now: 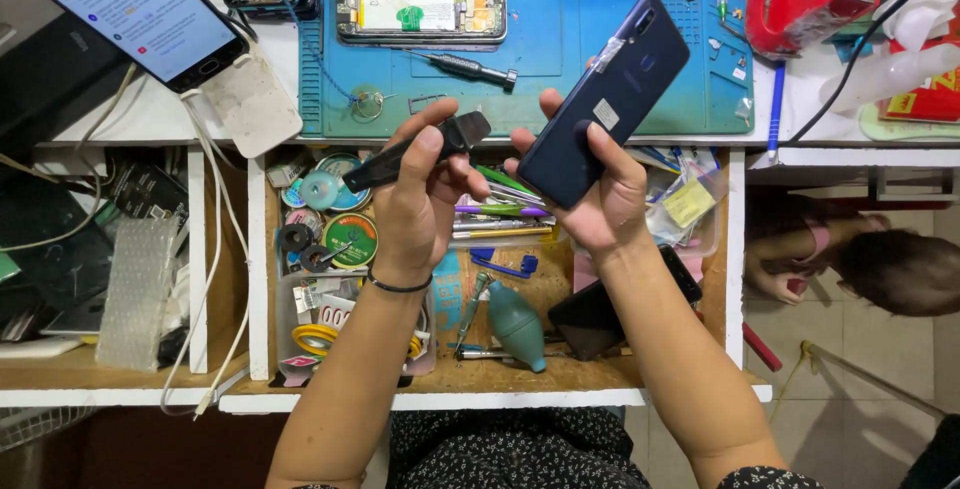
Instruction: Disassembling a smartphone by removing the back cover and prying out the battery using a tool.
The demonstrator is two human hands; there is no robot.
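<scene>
Over an open drawer (258, 279), the right hand (590, 199) grips a still-closed phone (600, 104) while the left hand (420, 199) pinches a black tool (420, 152).

Counted: two hands (420, 199) (590, 194), one dark-blue phone (605, 99), one black tool (420, 152), one teal blower (518, 326), one screwdriver (470, 69).

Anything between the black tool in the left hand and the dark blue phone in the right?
Nothing visible. The black tool in the left hand sits beside the dark blue phone held by the right hand, with only open air between.
</scene>
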